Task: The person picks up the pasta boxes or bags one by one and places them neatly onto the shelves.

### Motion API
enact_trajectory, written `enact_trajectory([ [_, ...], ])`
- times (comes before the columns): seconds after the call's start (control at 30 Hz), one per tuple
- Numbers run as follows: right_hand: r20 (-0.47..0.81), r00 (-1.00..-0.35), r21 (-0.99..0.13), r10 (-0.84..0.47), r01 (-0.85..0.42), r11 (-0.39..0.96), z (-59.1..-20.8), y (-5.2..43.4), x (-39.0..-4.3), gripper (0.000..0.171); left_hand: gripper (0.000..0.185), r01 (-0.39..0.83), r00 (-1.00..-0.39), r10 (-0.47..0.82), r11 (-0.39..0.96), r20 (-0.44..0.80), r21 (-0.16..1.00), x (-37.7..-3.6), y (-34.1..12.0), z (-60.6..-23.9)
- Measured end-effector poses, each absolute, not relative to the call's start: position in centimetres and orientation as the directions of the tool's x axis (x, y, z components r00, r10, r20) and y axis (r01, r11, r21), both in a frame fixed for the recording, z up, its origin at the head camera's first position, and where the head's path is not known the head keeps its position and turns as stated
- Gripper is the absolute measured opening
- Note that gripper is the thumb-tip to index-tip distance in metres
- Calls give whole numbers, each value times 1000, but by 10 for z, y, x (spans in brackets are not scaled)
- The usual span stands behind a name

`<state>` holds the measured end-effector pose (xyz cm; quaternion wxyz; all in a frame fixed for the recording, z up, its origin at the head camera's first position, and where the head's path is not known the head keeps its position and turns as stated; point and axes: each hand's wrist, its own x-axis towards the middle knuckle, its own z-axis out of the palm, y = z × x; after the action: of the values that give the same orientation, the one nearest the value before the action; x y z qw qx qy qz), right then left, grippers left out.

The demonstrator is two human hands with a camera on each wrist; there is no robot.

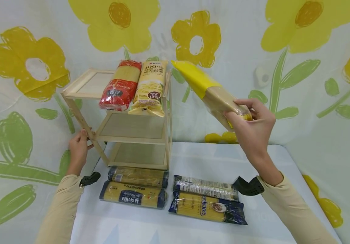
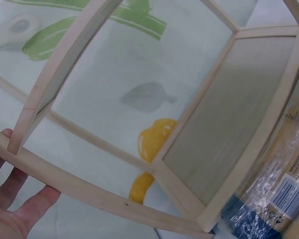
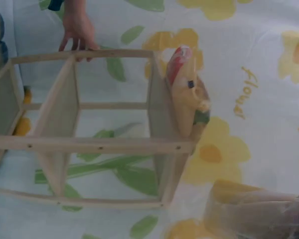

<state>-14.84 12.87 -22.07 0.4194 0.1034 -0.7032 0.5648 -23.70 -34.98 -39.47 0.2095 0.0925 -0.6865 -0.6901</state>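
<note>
A three-tier wooden shelf (image 1: 130,139) stands at the left on the table. My left hand (image 1: 79,145) grips its left front post, fingers around the wood (image 2: 84,191). My right hand (image 1: 254,123) holds a yellow-topped clear pack of pasta (image 1: 214,93) by its lower end, tilted in the air right of the shelf. In the right wrist view this pack (image 3: 249,206) is at the lower right, blurred. On the top tier a red pasta pack (image 1: 121,84) and a cream pasta pack (image 1: 150,86) lie side by side, their ends over the front edge.
In front of the shelf lie two spaghetti packs (image 1: 132,195), one behind the other. To their right, two more blue-ended pasta packs (image 1: 206,206) lie on the white table (image 1: 150,227). A flower-printed cloth (image 1: 223,78) hangs behind and at the sides.
</note>
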Motion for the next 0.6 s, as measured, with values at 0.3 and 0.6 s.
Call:
enact_trajectory([
  [0.3, 744, -619, -668, 251, -674, 315, -181, 89, -157, 14, 42, 159, -892, -418, 66, 172, 985, -238, -357, -401],
  [0.6, 760, -628, -621, 168, -625, 473, -152, 52, -196, 15, 42, 142, -898, -413, 57, 153, 988, -240, -355, -399],
])
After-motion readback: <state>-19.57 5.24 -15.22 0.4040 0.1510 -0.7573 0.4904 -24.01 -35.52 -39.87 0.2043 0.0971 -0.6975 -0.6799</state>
